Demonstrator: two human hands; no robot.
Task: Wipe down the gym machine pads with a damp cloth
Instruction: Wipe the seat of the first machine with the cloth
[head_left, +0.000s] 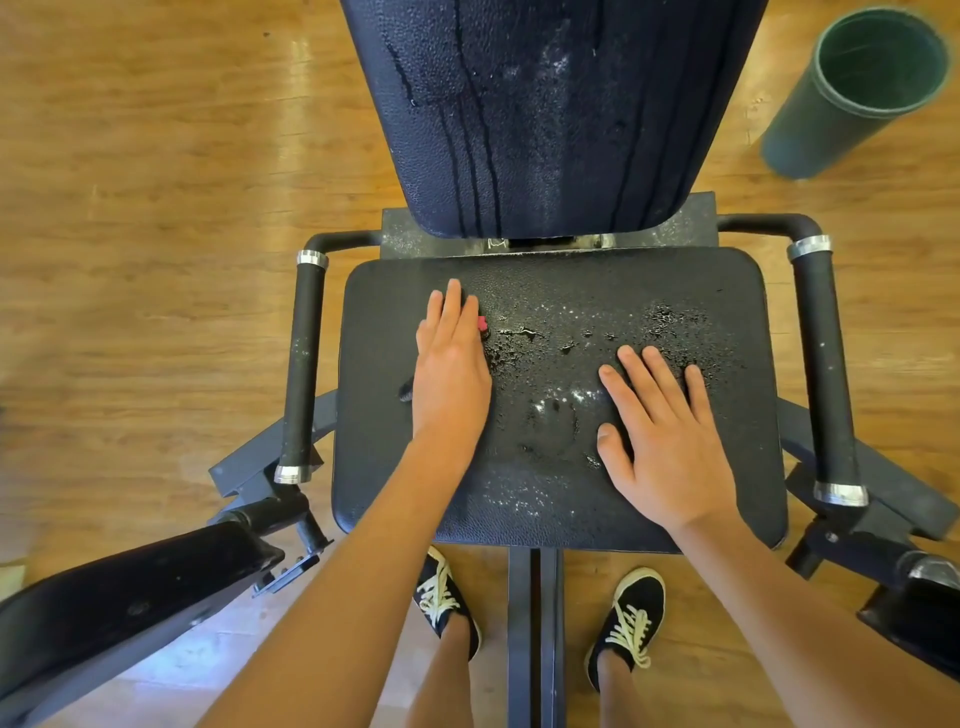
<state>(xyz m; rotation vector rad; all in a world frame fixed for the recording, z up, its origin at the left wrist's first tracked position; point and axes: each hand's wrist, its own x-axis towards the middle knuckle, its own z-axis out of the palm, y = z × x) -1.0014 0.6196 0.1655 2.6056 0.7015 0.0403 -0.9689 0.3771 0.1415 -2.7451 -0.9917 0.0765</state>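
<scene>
On the seat pad (561, 291), wet with beads and small puddles, both hands lie flat. The left hand (451, 364), fingers together near the pad's left edge, covers something small with a red bit (482, 325); cannot tell if it's the cloth. The right hand (660, 436), fingers spread, is right of centre and holds nothing. Probably mid-wipe on the seat; next calls for strokes across the puddles. Behind the seat pad, the back pad (545, 104) shows drip streaks.

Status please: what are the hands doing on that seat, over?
Left hand flat, right hand flat, both on wet seat pad. Under left hand, pink-edged object peeks out; unclear what. Drips streak back pad. Nothing blocking.
</scene>
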